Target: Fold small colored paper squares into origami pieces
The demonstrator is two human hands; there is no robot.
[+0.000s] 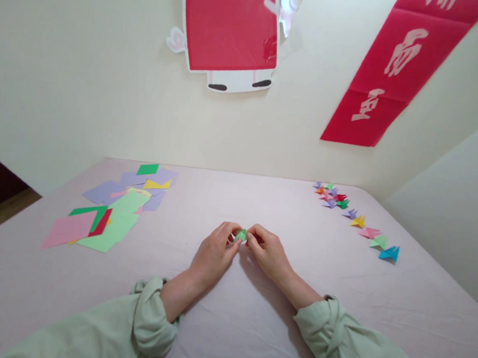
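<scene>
Between my two hands, just above the middle of the table, is a small piece of folded green paper [240,235]. My left hand [217,249] pinches it from the left between thumb and fingers. From the right, my right hand [269,253] has its thumb and fingertips closed at the paper's edge. The fingers cover part of the paper, so its full folded shape is hidden.
Loose coloured sheets lie on the left, among them a pink sheet [71,228] and a light green sheet [109,232]. Several small folded paper figures line the right side, the nearest a blue figure [390,253]. A wall [243,137] rises behind the pale tablecloth [237,193].
</scene>
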